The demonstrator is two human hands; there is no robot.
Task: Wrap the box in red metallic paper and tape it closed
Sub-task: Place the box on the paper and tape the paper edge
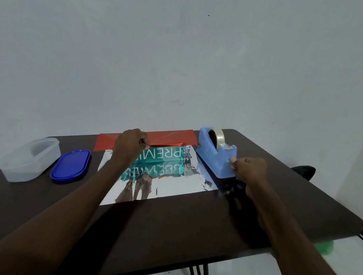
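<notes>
Head view, left to right. A clear plastic container (27,158) stands open at the left end of the dark brown table (170,226); just beside it, to the right, lies its blue oval lid (70,165), flat and apart from the container.

At centre, the sheet of red metallic paper (168,186) is spread with its silver, mirror-like side up toward the near edge and its red side showing along the far edge (170,136). The teal box (164,154), printed with white letters "PREMI…", lies on the sheet near its far edge; the lettering is mirrored in the silver surface in front of it.

The left hand (130,144) rests over the box's left part, fingers curled, thumb and forefinger pinching the red edge of the paper at the box's far side.

To the right of the sheet stands a light blue tape dispenser (216,154) holding 1 roll of clear tape (217,135). The right hand (250,169) is at the dispenser's near right corner, fingers curled and thumb touching the base; whether it grasps any tape cannot be told.
</notes>
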